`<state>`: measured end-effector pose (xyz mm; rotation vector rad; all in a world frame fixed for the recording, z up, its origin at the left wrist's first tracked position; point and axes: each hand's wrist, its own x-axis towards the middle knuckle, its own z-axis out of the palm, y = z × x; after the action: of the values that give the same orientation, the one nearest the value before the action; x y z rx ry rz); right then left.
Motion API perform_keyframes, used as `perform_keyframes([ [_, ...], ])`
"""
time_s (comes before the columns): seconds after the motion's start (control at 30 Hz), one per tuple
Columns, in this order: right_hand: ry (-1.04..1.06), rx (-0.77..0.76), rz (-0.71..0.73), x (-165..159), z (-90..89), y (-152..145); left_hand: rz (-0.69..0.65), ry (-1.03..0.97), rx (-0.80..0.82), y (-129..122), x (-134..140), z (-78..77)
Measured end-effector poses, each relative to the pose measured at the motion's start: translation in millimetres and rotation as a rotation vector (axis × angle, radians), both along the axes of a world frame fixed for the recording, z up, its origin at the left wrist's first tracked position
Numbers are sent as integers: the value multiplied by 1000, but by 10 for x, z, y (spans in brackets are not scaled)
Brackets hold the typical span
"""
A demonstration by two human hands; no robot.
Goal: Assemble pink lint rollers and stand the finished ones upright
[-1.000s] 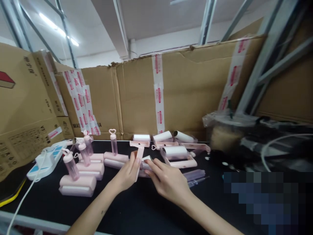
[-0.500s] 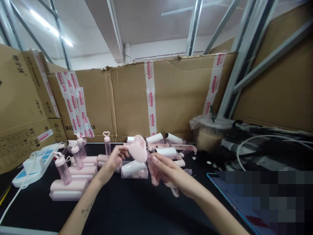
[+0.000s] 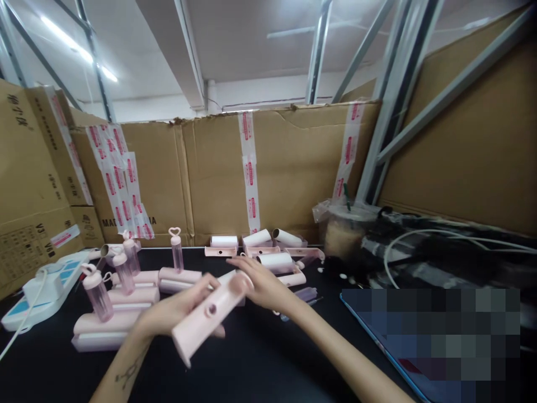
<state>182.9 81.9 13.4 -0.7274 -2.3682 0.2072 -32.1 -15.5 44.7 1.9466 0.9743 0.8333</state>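
My left hand (image 3: 184, 305) is closed around a long pale-pink plastic cover (image 3: 197, 330) with a round hole in its face. The cover is tilted, its near end low and its far end raised. At that raised end my right hand (image 3: 264, 282) grips the cover, its fingers reaching over to the left and its thumb hidden. A bit of white shows behind the cover, between the hands; I cannot make out what it is. Just right of my right hand lies a clear purple tube (image 3: 305, 295) on the black table (image 3: 268, 364).
At left stand pink cases topped by clear tubes with heart-shaped loops (image 3: 98, 296), beside a power strip (image 3: 37, 291). White rolls (image 3: 274, 261) and pink covers (image 3: 221, 252) lie at the back. A drink cup (image 3: 344, 229), cables (image 3: 403, 240) and a tablet (image 3: 386, 341) are at right.
The pink heart-shaped piece seen between my hands is no longer visible there; the long pink cover is now held. My left hand moved lower, my right hand left. The view turned slightly right.
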Motion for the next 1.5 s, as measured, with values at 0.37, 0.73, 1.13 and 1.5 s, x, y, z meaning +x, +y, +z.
perform_keyframes([
  [0.37,89,-164,47,159,-70,264,-41,614,-63,141,90,-367],
  [0.73,259,-273,243,-17,261,-69,353,211,553,209,70,-138],
  [1.13,-433,-138,93,-178,74,566,424,334,360,388,74,-345],
  [1.5,188,-178,17,-170,122,224,544,270,255,430,106,-372],
])
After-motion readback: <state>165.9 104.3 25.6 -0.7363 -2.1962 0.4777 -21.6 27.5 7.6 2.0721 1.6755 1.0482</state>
